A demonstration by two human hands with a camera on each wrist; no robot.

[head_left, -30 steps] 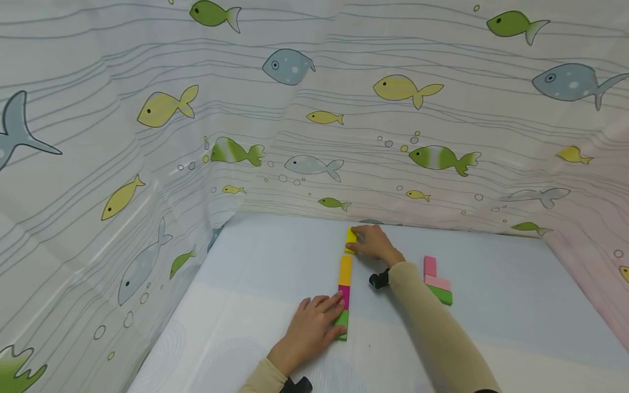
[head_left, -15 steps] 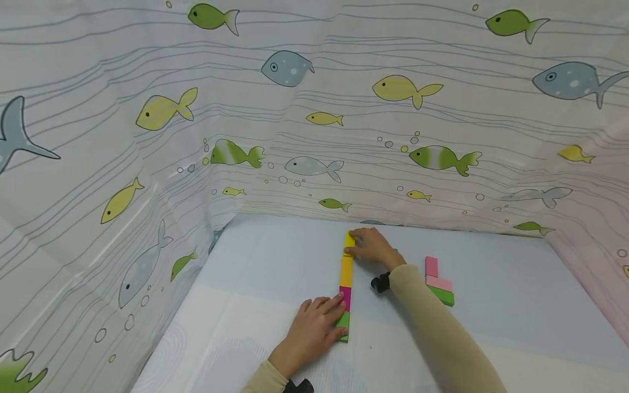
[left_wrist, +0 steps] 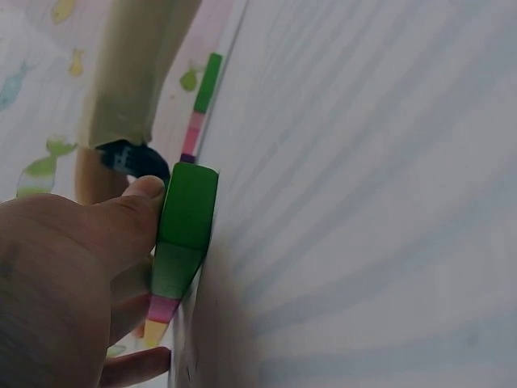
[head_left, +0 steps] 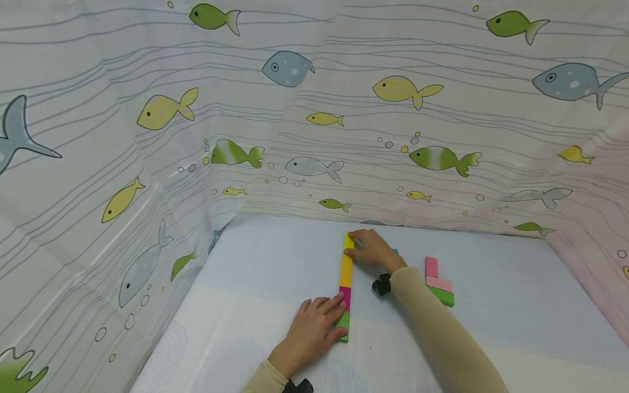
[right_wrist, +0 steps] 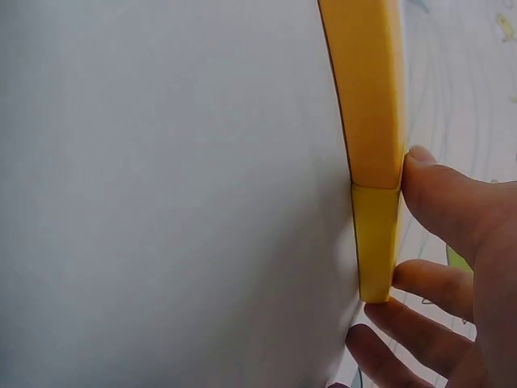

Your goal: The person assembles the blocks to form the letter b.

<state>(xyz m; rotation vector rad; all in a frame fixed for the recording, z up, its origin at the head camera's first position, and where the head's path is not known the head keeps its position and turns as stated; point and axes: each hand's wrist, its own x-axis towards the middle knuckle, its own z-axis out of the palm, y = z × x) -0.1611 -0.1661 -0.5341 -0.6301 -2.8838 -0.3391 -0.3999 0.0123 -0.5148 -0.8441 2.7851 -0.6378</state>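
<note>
A straight row of blocks runs away from me in the head view: a green block (head_left: 344, 321), a magenta block (head_left: 348, 299), an orange-yellow block (head_left: 346, 273) and a yellow block (head_left: 348, 243). My left hand (head_left: 312, 329) rests on the row's near end, fingertips on the magenta block and thumb on the green one. At the far end, my right hand (head_left: 372, 250) holds the yellow block between thumb and fingers. In the right wrist view the yellow block (right_wrist: 376, 242) meets the orange-yellow block (right_wrist: 363, 97) end to end, thumb beside the seam.
Right of the right forearm lies a small group: a pink block (head_left: 431, 267), a light pink block (head_left: 439, 284) and a green block (head_left: 441, 296). A teal piece (head_left: 395, 251) shows partly behind the right hand. A fish-print curtain (head_left: 314, 142) surrounds the pale table (head_left: 265, 273).
My right hand has drawn the yellow block toward me, closing the gap to the orange-yellow block. The teal piece has come into sight. The left hand has stayed in place.
</note>
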